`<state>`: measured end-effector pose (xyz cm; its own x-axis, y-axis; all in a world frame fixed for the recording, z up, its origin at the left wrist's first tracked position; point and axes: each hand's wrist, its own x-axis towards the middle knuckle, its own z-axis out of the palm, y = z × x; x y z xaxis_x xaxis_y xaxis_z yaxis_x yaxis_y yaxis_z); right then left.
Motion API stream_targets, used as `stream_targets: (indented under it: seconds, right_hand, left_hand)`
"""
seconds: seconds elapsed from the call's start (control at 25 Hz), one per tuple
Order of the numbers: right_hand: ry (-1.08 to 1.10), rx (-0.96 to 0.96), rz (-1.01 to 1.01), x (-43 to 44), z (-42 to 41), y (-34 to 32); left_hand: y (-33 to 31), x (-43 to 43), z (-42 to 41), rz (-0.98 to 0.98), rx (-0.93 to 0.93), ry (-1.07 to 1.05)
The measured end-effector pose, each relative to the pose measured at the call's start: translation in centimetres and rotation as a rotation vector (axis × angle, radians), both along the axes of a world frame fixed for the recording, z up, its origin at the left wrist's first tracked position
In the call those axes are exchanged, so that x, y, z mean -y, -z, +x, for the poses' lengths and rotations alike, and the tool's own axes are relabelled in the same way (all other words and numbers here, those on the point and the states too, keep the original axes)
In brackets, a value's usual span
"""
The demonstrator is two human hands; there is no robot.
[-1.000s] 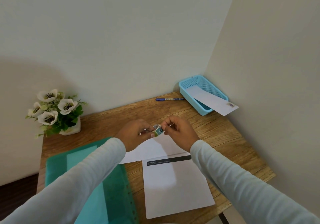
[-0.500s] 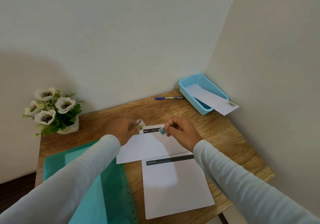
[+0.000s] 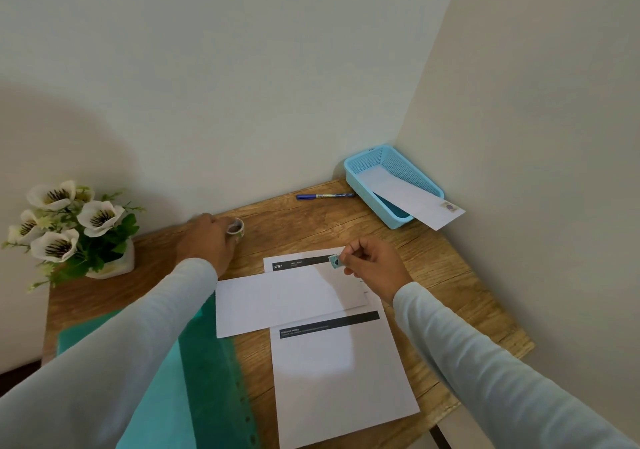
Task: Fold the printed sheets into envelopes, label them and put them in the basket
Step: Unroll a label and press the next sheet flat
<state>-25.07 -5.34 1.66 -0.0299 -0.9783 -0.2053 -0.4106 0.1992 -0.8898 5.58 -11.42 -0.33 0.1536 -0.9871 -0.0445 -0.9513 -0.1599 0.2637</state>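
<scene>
Lying nearest to the person, an unfolded printed sheet [image 3: 343, 379] is waiting on the wooden table [image 3: 450, 275], just beside a green folder [image 3: 207, 362]. A little farther, the folded envelope [image 3: 287, 296] is resting across a second printed sheet [image 3: 294, 263], covering most of it. The right hand [image 3: 374, 265] is pinching a small teal label [image 3: 334, 261] between thumb and forefinger, holding it at the upper right corner of this envelope. The risk is probably sitting here: the label is small and looks sticky, so it may be curling onto a fingertip or landing crooked, or partly on the sheet below, because no hand is pressing the envelope down and the light paper may be sliding. The left hand [image 3: 207, 244] is reaching away to the left, its fingers curling round the sticker roll [image 3: 236, 227] low over the wood; whether the roll is already touching the table cannot be told. Farther back a blue pen [image 3: 323, 196] is lying near the wall. In the far corner the blue basket [image 3: 401, 164] is holding one finished envelope [image 3: 408, 197], which is leaning over the near rim with its labelled end sticking out, so it could be tipped out when the next one is going in.
</scene>
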Motion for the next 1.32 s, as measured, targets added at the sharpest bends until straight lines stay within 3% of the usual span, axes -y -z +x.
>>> stream_targets:
  seconds: [0.16, 0.36, 0.68, 1.32]
  right_hand:
    - [0.144, -0.014, 0.078, 0.3, -2.3, 1.1]
    - [0.229, -0.086, 0.164, 0.2, -2.8, 3.0]
    - [0.171, -0.24, 0.13, 1.5, -0.9, 4.1]
    - [0.146, -0.385, 0.169, 2.7, 0.3, 4.3]
  left_hand:
    - [0.7, -2.7, -3.3, -0.195, -0.095, 0.146]
    - [3.4, -5.9, -10.6, -0.125, -0.298, 0.441]
    - [6.4, -5.9, -12.6, -0.128, -0.184, 0.556]
    - [6.3, -6.2, -12.6, -0.078, -0.091, 0.56]
